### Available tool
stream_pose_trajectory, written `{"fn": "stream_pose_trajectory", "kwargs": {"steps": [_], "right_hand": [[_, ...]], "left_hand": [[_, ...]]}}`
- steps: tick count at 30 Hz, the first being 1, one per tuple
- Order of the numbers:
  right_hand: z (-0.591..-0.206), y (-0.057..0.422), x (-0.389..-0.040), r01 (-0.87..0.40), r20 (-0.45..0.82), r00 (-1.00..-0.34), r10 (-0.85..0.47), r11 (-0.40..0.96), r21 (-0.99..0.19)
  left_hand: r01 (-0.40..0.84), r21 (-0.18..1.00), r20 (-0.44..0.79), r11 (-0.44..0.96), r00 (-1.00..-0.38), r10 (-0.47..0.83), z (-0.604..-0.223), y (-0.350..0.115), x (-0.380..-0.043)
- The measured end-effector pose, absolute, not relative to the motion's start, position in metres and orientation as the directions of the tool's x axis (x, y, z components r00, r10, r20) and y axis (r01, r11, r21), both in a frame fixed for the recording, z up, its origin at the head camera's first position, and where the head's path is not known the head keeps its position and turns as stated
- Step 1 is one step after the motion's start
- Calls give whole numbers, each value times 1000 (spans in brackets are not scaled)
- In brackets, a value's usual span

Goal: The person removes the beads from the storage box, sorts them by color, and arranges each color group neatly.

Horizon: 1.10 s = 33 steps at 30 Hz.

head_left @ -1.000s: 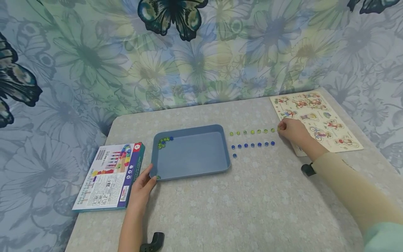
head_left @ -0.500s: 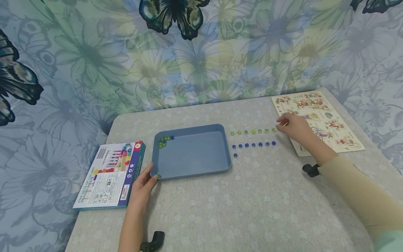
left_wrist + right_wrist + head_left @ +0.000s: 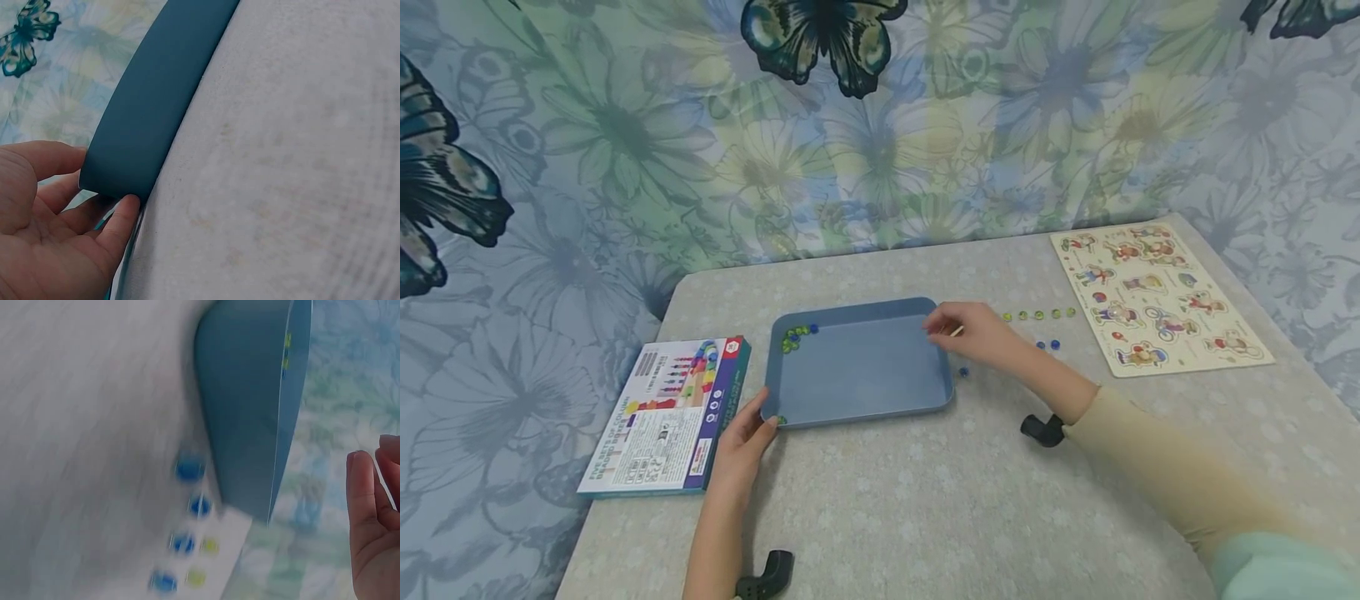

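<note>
My left hand (image 3: 739, 450) holds the near left corner of a blue-grey tray (image 3: 857, 375); the left wrist view shows its fingers around the tray's corner (image 3: 125, 137). A green bead (image 3: 782, 421) lies by the thumb inside. Several green and blue beads (image 3: 792, 337) cluster in the tray's far left corner. Over the tray's right rim hovers my right hand (image 3: 976, 333), fingers loosely bent. In the right wrist view, nothing shows between its fingers (image 3: 361, 487). Right of the tray run a row of green beads (image 3: 1039, 315) and one of blue beads (image 3: 1056, 344), partly hidden by this hand.
A lone blue bead (image 3: 964, 372) sits close to the tray's right side. To the left lies a boxed toy set (image 3: 658, 417). A picture puzzle board (image 3: 1161, 300) occupies the back right of the table (image 3: 925, 508), and a floral curtain (image 3: 880, 150) hangs behind.
My right hand has left the right end of the green row and swung left to the tray's right rim. My left hand keeps its hold on the tray corner.
</note>
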State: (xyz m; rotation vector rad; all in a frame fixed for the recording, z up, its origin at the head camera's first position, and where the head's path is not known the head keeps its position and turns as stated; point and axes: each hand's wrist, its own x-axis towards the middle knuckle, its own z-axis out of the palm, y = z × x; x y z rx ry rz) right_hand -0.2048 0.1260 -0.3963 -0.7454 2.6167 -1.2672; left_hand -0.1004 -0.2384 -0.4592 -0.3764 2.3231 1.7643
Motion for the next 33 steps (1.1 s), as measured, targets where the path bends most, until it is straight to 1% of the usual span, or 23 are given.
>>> {"fn": "stream_pose_trajectory", "kwargs": {"steps": [3,8,10,12,18,21,25,33], "right_hand": [[-405,92,-204,-367,45,-832,-553,487,-793],[-425,32,-199,-376,-37,-728,-685,444,-813],[-430,10,-195,-372,-63,-698,-714,436,-820],[-435,-11,-191,-377,-69,-683,-727,431,-820],[-441,-58,-187,-446,-58,-674,-737,468,-763],[-445,-74,-187,-440,-91,-677,-731,500,-746],[-447,-87,-188,-415,-131,-694,-708,541,-731],[-449,-99,-192,-481,-131,-678,-723,572,-665]], "left_hand": [[-325,912,-316,248,-946,-79,-459,-238,-101],[-330,912,-321,243,-944,-77,-458,-238,-101],[-326,914,-318,243,-945,-72,-458,-238,-101],[-323,915,-316,242,-946,-67,-459,-238,-101],[-315,917,-309,243,-949,-66,-459,-238,-101],[-301,926,-298,227,-953,-49,-458,-239,-100],[-299,930,-299,215,-954,-33,-458,-240,-101],[-291,935,-291,202,-956,-31,-461,-241,-101]]}}
